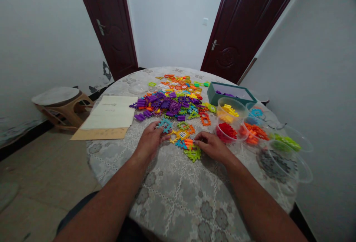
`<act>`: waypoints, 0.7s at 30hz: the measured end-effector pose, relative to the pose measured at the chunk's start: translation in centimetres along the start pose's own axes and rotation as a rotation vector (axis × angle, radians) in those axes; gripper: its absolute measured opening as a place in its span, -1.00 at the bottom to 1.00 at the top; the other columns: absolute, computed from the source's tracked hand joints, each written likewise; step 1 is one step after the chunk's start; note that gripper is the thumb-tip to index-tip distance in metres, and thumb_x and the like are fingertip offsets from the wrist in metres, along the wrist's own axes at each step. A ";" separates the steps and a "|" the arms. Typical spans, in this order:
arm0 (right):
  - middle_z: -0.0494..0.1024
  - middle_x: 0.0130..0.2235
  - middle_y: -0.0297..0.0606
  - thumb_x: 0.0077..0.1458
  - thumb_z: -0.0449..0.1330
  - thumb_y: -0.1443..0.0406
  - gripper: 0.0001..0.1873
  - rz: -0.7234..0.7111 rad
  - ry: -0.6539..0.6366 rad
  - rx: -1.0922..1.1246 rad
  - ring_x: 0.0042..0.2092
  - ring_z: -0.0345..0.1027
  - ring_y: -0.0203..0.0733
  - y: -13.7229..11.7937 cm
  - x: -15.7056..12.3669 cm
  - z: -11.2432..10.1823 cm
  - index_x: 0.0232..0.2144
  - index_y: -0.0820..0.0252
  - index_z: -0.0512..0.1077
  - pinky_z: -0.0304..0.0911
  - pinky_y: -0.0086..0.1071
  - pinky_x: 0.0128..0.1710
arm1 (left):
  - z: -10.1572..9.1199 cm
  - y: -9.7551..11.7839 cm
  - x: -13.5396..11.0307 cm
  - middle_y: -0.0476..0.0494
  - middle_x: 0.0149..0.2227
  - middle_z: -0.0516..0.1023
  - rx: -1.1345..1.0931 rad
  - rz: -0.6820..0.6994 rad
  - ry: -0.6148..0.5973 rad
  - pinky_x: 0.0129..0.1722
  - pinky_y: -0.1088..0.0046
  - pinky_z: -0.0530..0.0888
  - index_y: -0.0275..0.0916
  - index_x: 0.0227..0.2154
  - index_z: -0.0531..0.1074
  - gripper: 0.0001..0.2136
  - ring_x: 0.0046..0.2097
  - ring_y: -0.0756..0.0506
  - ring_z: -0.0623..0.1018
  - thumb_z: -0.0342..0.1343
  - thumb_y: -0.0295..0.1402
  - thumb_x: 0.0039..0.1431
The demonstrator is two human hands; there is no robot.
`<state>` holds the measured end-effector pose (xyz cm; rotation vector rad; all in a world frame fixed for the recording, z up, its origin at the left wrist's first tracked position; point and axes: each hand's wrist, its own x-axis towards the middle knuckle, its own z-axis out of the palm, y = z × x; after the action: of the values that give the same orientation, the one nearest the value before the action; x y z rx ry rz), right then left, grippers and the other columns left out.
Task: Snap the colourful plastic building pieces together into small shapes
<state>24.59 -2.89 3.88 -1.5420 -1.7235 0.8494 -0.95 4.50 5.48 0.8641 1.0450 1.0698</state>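
Note:
My left hand (148,141) rests on the lace-patterned tablecloth (178,197), its fingertips against a teal interlocking plastic piece (165,125). I cannot tell whether it grips that piece. My right hand (211,146) lies palm down with curled fingers, holding nothing visible. Its fingertips are close to a small linked cluster of orange, blue and green pieces (190,149). A large heap of mixed plastic pieces (172,101), with much purple and orange, spreads across the table beyond my hands.
Round clear tubs hold yellow (228,110), red (226,131), orange (254,134) and green (285,143) pieces at the right. Behind them is a green box (230,93). Papers on a brown envelope (107,118) lie left, near a wooden stool (59,103).

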 end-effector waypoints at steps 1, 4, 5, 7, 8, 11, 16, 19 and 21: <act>0.60 -0.27 -0.24 0.26 0.25 0.25 -0.87 -0.080 0.006 -0.070 -0.30 0.44 -0.19 -0.3 -0.1 0.0 -0.19 0.14 0.58 0.32 -0.34 -0.32 | 0.0 0.3 0.0 -0.23 -0.12 0.66 0.005 0.010 0.001 -0.21 0.37 0.68 -0.25 -0.05 0.47 -0.76 -0.18 -0.11 0.72 0.16 -0.45 0.22; 0.57 -0.09 -0.15 0.28 0.28 0.28 -0.80 -0.302 -0.007 -0.275 -0.09 0.45 -0.10 -1.5 -0.6 0.7 -0.05 0.14 0.55 0.36 -0.23 -0.07 | 0.4 0.7 -0.3 -0.25 -0.07 0.66 0.031 0.047 -0.023 -0.22 0.37 0.68 -0.25 -0.05 0.48 -0.76 -0.17 -0.11 0.72 0.18 -0.43 0.21; 0.55 -0.03 -0.12 0.27 0.30 0.28 -0.76 -0.349 -0.008 -0.333 -0.03 0.43 -0.05 -1.9 -0.8 1.3 -0.01 0.14 0.53 0.35 -0.18 0.00 | 0.5 0.8 -0.4 -0.25 -0.04 0.66 0.038 0.056 -0.034 -0.23 0.38 0.68 -0.24 -0.06 0.48 -0.76 -0.17 -0.11 0.71 0.18 -0.42 0.21; 0.52 0.01 -0.08 0.25 0.33 0.28 -0.72 -0.380 -0.008 -0.433 0.04 0.38 0.01 -2.4 -0.9 2.5 0.01 0.14 0.52 0.32 -0.13 0.07 | 0.8 0.7 -0.6 -0.25 -0.01 0.65 0.042 0.063 -0.054 -0.24 0.39 0.67 -0.23 -0.05 0.48 -0.76 -0.16 -0.11 0.71 0.18 -0.41 0.22; 0.52 0.00 -0.08 0.25 0.32 0.28 -0.73 -0.372 -0.006 -0.475 0.04 0.37 0.02 -2.6 -0.8 3.2 0.00 0.14 0.53 0.31 -0.13 0.07 | 0.9 0.6 -0.7 -0.25 -0.01 0.65 0.037 0.061 -0.064 -0.24 0.39 0.67 -0.22 -0.05 0.48 -0.75 -0.15 -0.12 0.71 0.19 -0.40 0.21; 0.54 -0.06 -0.08 0.30 0.25 0.31 -0.82 -0.348 0.019 -0.572 0.00 0.37 0.02 -2.6 -0.5 4.8 -0.05 0.17 0.54 0.29 -0.13 0.05 | 1.0 0.3 -0.8 -0.24 -0.03 0.66 0.003 0.040 -0.081 -0.22 0.39 0.67 -0.21 -0.03 0.48 -0.72 -0.14 -0.12 0.71 0.19 -0.41 0.18; 0.58 -0.11 -0.09 0.39 0.15 0.29 -0.83 -0.373 0.125 -0.611 -0.04 0.41 0.01 -2.0 0.0 4.7 -0.10 0.18 0.54 0.25 -0.13 0.04 | 0.9 0.0 -1.0 -0.23 -0.03 0.67 -0.022 0.007 -0.085 -0.19 0.38 0.66 -0.21 -0.02 0.48 -0.68 -0.14 -0.11 0.71 0.16 -0.46 0.14; 0.60 -0.15 -0.11 0.41 0.12 0.27 -0.80 -0.361 0.262 -0.494 -0.08 0.44 -0.01 -1.6 0.1 4.0 -0.14 0.18 0.54 0.27 -0.14 0.01 | 0.8 -0.1 -0.9 -0.22 -0.03 0.67 -0.009 0.019 -0.084 -0.19 0.39 0.66 -0.20 -0.04 0.49 -0.70 -0.13 -0.10 0.70 0.16 -0.46 0.14; 0.60 -0.19 -0.14 0.41 0.12 0.25 -0.80 -0.314 0.326 -0.366 -0.12 0.46 -0.05 -1.4 0.1 3.7 -0.17 0.17 0.54 0.31 -0.18 -0.04 | 0.8 -0.1 -0.8 -0.22 -0.03 0.67 -0.001 0.025 -0.084 -0.21 0.40 0.66 -0.20 -0.05 0.49 -0.71 -0.13 -0.11 0.69 0.16 -0.46 0.15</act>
<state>20.76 -3.02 2.91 -1.4777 -1.8709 0.1176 -0.23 3.65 5.77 0.9153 0.9658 1.0458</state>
